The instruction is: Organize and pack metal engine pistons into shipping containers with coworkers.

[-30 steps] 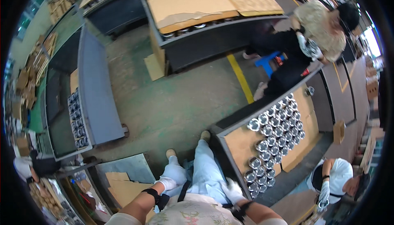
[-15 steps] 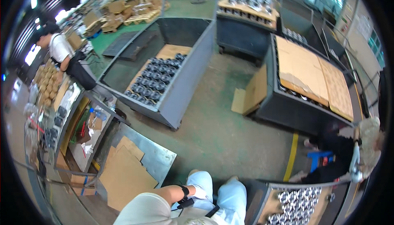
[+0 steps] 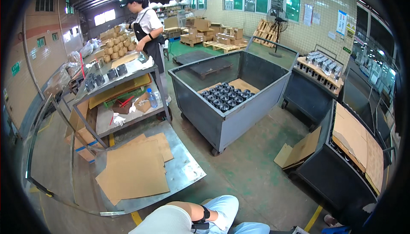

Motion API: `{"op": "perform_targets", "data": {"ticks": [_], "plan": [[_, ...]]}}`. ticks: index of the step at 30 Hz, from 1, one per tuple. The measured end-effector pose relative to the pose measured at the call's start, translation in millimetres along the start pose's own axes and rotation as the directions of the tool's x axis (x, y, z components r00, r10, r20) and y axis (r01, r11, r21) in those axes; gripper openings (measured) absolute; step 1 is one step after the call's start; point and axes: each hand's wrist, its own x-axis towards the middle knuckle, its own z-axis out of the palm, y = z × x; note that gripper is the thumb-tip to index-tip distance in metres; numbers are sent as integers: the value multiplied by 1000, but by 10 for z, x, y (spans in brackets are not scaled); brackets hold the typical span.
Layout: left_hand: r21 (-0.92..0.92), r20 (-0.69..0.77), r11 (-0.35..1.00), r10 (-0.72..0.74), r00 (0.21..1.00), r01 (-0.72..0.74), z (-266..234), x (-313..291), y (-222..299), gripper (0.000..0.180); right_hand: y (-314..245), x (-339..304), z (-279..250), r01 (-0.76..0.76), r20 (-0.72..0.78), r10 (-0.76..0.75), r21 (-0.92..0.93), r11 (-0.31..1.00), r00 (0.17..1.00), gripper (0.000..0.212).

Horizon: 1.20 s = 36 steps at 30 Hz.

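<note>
My left hand (image 3: pixel 220 221), in a white glove with a black strap at the wrist, lies low at the bottom edge against my light blue trouser leg (image 3: pixel 226 206). Whether its fingers are closed is not clear, and nothing shows in it. My right hand is out of the picture. Nearest in front of me is a low metal platform (image 3: pixel 183 172) with flat cardboard sheets (image 3: pixel 134 170) lying on it.
A grey wheeled bin (image 3: pixel 239 114) holds dark round parts (image 3: pixel 224 97) on cardboard. A dark cart (image 3: pixel 337 178) topped with cardboard stands at the right, with cardboard pieces (image 3: pixel 299 151) leaning on it. At the left, a person (image 3: pixel 147 25) works at a shelf table (image 3: pixel 124 114).
The view has swung upward and leftward from the floor and carts to the hall and far wall. My left arm stays at the lower edge.
</note>
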Motion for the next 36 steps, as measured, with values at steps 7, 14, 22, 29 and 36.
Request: {"op": "perform_targets", "data": {"ticks": [7, 14, 22, 29, 36], "plan": [[-70, -359, 994, -106, 927, 87, 287, -221, -134, 44, 40, -365, 216, 8, 0, -8, -39, 999, 1000, 49], [-311, -699, 931, -361, 617, 193, 535, -589, -170, 46, 237, -568, 259, 14, 17, -13, -55, 998, 1000, 46], [-719, 11, 334, -871, 491, 609, 2023, -779, -1434, 66, 708, -678, 128, 34, 90, -33, -5, 999, 995, 42], [-591, 78, 413, -825, 559, 692, 2333, -944, -956, 65, 1159, -785, 88, -66, 128, 61, 35, 997, 990, 39], [-494, -56, 542, -800, 598, 680, 2229, -1217, -700, 68, 1382, -932, 57, -117, 150, 109, 47, 992, 983, 37]]}}
